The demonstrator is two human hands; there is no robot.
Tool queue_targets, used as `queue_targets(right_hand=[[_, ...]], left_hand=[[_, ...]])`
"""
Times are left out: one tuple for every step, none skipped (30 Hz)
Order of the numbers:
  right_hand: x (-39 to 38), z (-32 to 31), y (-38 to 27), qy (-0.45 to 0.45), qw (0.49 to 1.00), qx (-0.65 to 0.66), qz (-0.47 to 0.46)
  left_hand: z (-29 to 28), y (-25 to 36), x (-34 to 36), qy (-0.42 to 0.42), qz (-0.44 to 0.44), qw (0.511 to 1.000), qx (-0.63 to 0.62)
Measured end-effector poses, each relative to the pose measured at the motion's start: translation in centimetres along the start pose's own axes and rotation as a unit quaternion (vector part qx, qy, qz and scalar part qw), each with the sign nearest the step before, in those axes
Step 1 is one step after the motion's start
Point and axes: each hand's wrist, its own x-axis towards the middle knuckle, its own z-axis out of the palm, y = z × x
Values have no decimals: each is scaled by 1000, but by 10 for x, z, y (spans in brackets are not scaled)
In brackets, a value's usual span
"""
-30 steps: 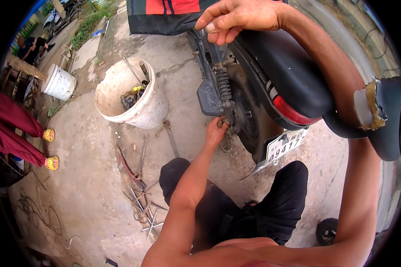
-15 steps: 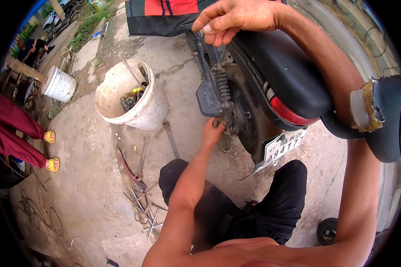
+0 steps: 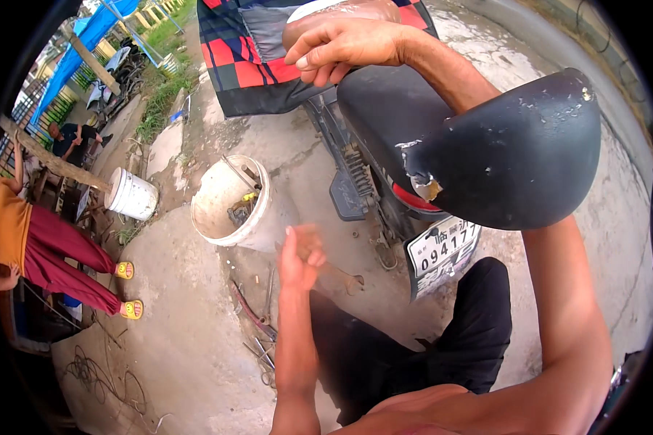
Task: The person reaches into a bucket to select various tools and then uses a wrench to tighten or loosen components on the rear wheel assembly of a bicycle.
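My left hand [image 3: 301,255] is in the air between the white bucket [image 3: 209,226] and the scooter's rear, blurred, with the thumb up and the fingers curled; whether it holds anything is unclear. Below it, a wrench [image 3: 355,285] lies on the concrete. My right hand [image 3: 348,51] hangs loosely, apparently with nothing in it, in front of the black seat [image 3: 392,101]. A scuffed black backrest [image 3: 515,152] covers part of my right arm. Beside the rear wheel area show a spring shock absorber [image 3: 359,170] and a dark footrest plate [image 3: 347,196]. Tools and parts stick out of the bucket.
Other tools, including a red-handled one [image 3: 250,308], lie left of my knee. A second white bucket [image 3: 132,194] stands farther left, near a person in maroon trousers [image 3: 72,254]. Coiled wire [image 3: 94,380] lies at lower left. A checkered cloth [image 3: 228,72] hangs at the scooter's front.
My left hand has left the parts beside the rear wheel and moved left, toward the bucket. My right hand stays at the seat. The view has shifted, and the backrest now covers more.
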Motion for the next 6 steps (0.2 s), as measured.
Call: queue_targets(right_hand=[[-18, -16, -22, 0, 1000, 1, 10], [-34, -28, -31, 1, 1000, 8, 7], [-42, -29, -32, 1, 1000, 31, -3], [-51, -33, -38, 0, 999, 52, -15], [-65, -41, -45, -2, 995, 100, -27], [-72, -39, -49, -12, 984, 172, -34]], left_hand=[[48, 28, -7, -97, 46, 994, -29], [90, 53, -18, -181, 89, 978, -54], [119, 81, -30, -263, 120, 955, -72], [147, 112, -39, -345, 150, 922, -89], [172, 140, -46, -401, 176, 893, -107], [185, 167, -51, -446, 200, 863, -125]])
